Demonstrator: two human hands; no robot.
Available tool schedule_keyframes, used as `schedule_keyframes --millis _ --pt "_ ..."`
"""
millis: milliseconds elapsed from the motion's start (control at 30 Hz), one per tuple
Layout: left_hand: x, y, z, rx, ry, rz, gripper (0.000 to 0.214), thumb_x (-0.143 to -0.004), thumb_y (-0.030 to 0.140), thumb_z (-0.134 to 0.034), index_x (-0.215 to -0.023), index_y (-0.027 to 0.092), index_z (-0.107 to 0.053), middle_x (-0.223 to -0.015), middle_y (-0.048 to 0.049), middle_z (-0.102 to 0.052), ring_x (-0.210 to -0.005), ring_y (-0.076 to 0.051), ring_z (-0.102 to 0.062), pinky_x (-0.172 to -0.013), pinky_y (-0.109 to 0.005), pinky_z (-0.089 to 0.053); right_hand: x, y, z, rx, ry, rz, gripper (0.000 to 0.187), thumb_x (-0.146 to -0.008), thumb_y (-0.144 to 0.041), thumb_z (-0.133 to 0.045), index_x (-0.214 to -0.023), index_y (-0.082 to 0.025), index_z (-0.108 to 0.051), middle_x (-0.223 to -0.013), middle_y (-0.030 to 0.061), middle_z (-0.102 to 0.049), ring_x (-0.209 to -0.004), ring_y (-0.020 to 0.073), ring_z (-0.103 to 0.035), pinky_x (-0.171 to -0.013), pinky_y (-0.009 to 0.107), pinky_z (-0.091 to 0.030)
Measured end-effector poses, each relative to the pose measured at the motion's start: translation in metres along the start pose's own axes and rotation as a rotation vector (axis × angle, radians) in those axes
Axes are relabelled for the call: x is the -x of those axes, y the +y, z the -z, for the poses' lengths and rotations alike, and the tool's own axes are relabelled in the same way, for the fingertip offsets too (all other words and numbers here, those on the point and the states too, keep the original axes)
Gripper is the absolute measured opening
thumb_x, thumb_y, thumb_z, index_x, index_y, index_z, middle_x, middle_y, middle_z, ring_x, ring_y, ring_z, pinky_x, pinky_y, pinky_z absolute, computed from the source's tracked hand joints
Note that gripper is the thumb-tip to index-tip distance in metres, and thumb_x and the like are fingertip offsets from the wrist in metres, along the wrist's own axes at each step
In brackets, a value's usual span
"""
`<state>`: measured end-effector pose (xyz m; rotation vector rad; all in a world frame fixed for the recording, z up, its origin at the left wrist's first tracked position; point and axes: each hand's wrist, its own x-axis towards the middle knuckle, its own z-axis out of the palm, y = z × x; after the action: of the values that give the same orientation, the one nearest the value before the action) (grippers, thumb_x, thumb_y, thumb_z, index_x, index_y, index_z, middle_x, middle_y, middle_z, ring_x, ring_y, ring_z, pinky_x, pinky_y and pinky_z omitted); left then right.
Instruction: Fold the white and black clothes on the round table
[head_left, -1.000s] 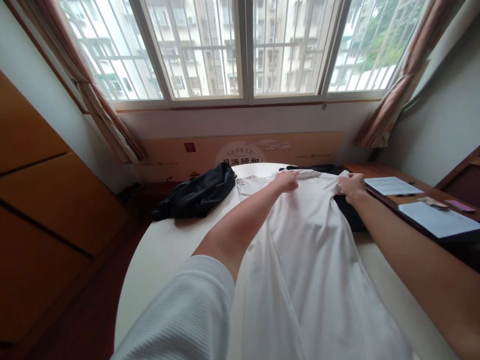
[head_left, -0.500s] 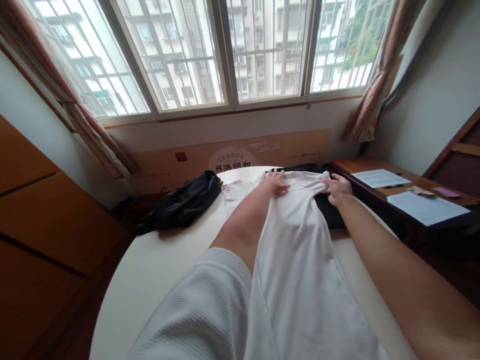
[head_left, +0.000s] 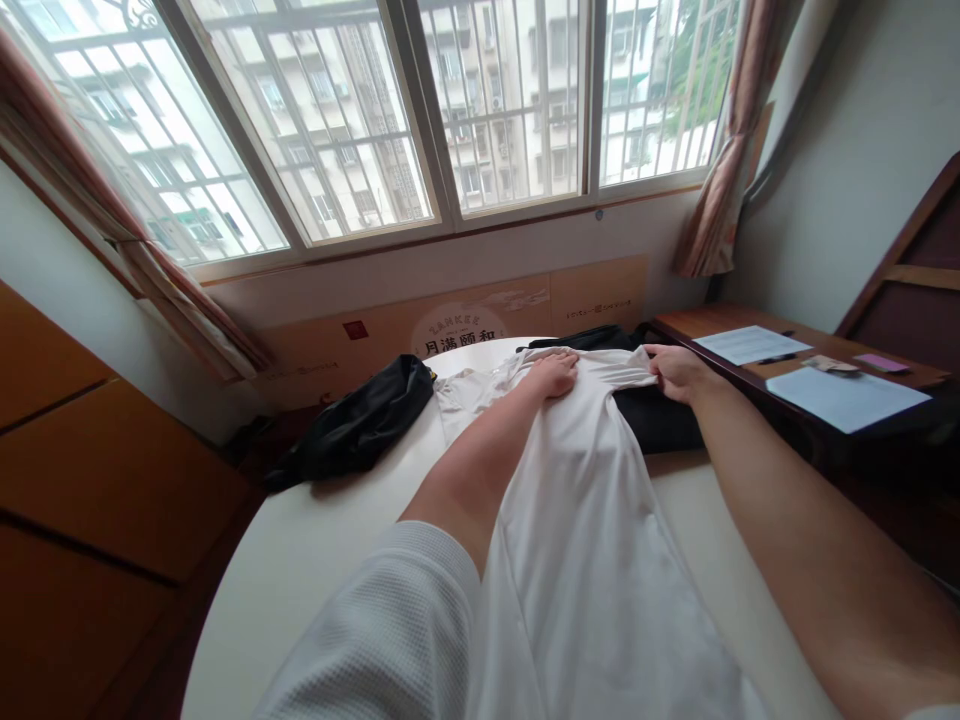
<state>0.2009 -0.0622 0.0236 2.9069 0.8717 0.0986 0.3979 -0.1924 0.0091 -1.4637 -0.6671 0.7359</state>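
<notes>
cloth point(head_left: 592, 500) is lying creased — left hand point(head_left: 556, 375) is pressing flat, unclenched; right hand point(head_left: 673, 373) is pinching cloth's edge — gentle, even pulling is probably serving best.

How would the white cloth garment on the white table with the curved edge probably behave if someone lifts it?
The white cloth garment is probably floppy, since it lies in soft folds and creases. Lifted only by the right hand, which pinches one edge, it would likely sag. It seems unlikely to roll, being spread across the white table.
</notes>
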Motion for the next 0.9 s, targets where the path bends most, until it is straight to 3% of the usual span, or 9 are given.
schedule_keyframes --millis 67,167,267,367,467,600,767,900 --pt "0.005 0.012 0.002 -0.019 0.080 0.024 0.053 -0.103 0.024 -0.041 -0.153 0.016 -0.054 -0.163 -0.0136 -0.050 -0.148 -0.028 -0.047 -0.123 -0.045 -0.035 0.000 -0.004 0.002 0.062 0.037 -0.004 0.058 -0.065 -0.003 -0.063 -0.122 -0.011 -0.067 -0.079 0.0051 -0.069 -0.061 0.0171 -0.064 -0.055 0.025 -0.054" --pt "0.016 0.043 0.004 -0.031 0.249 -0.034 0.037 -0.098 0.021 -0.048 -0.127 0.012 -0.068 -0.133 -0.0181 -0.068 -0.122 -0.029 -0.064 -0.108 -0.040 -0.048 0.000 -0.010 0.005 0.178 0.102 -0.011 0.056 -0.070 -0.007 -0.071 -0.125 -0.011 -0.066 -0.083 0.0050 -0.069 -0.063 0.0151 -0.062 -0.054 0.023 -0.051" --pt "0.029 0.075 0.003 -0.019 0.217 -0.182 0.024 -0.096 0.031 -0.058 -0.107 0.014 -0.071 -0.114 -0.0157 -0.072 -0.105 -0.029 -0.069 -0.095 -0.037 -0.054 0.002 -0.018 0.013 0.338 0.124 -0.040 0.039 -0.072 -0.017 -0.083 -0.109 -0.012 -0.070 -0.078 0.0051 -0.067 -0.061 0.0158 -0.060 -0.050 0.023 -0.046" --pt "0.037 0.092 0.000 -0.013 0.194 -0.201 0.022 -0.095 0.029 -0.061 -0.107 0.013 -0.071 -0.111 -0.0166 -0.072 -0.103 -0.030 -0.070 -0.092 -0.037 -0.055 0.009 -0.026 0.020 0.505 0.079 -0.105 0.028 -0.070 -0.027 -0.091 -0.082 -0.013 -0.071 -0.064 0.0056 -0.063 -0.054 0.0165 -0.054 -0.044 0.025 -0.036" --pt "0.041 0.093 -0.002 0.038 0.215 -0.153 0.022 -0.098 0.021 -0.054 -0.109 0.012 -0.071 -0.109 -0.0167 -0.073 -0.101 -0.029 -0.070 -0.090 -0.037 -0.055 0.017 -0.032 0.021 0.602 -0.012 -0.175 0.028 -0.066 -0.022 -0.095 -0.068 -0.015 -0.067 -0.055 0.0048 -0.059 -0.049 0.0157 -0.051 -0.042 0.025 -0.032" --pt "0.044 0.090 -0.001 0.049 0.218 -0.182 0.024 -0.102 0.021 -0.048 -0.107 0.013 -0.071 -0.107 -0.0146 -0.073 -0.095 -0.026 -0.070 -0.088 -0.036 -0.055 0.024 -0.037 0.017 0.634 -0.094 -0.238 0.027 -0.065 -0.007 -0.089 -0.065 -0.017 -0.065 -0.052 0.0013 -0.059 -0.045 0.0130 -0.051 -0.040 0.022 -0.031" --pt "0.050 0.091 -0.001 -0.040 0.224 -0.309 0.027 -0.105 0.021 -0.042 -0.104 0.017 -0.069 -0.111 -0.0115 -0.069 -0.097 -0.024 -0.065 -0.093 -0.037 -0.053 0.024 -0.049 0.024 0.615 -0.127 -0.339 0.024 -0.062 0.000 -0.081 -0.077 -0.015 -0.070 -0.059 0.0061 -0.068 -0.049 0.0199 -0.065 -0.040 0.023 -0.044" --pt "0.053 0.093 -0.003 0.040 0.218 -0.262 0.019 -0.101 0.019 -0.049 -0.108 0.017 -0.067 -0.113 -0.0113 -0.067 -0.102 -0.023 -0.063 -0.095 -0.034 -0.054 0.025 -0.052 0.029 0.540 -0.135 -0.369 0.031 -0.061 -0.003 -0.083 -0.088 -0.014 -0.071 -0.063 0.0109 -0.072 -0.057 0.0289 -0.074 -0.042 0.030 -0.056"
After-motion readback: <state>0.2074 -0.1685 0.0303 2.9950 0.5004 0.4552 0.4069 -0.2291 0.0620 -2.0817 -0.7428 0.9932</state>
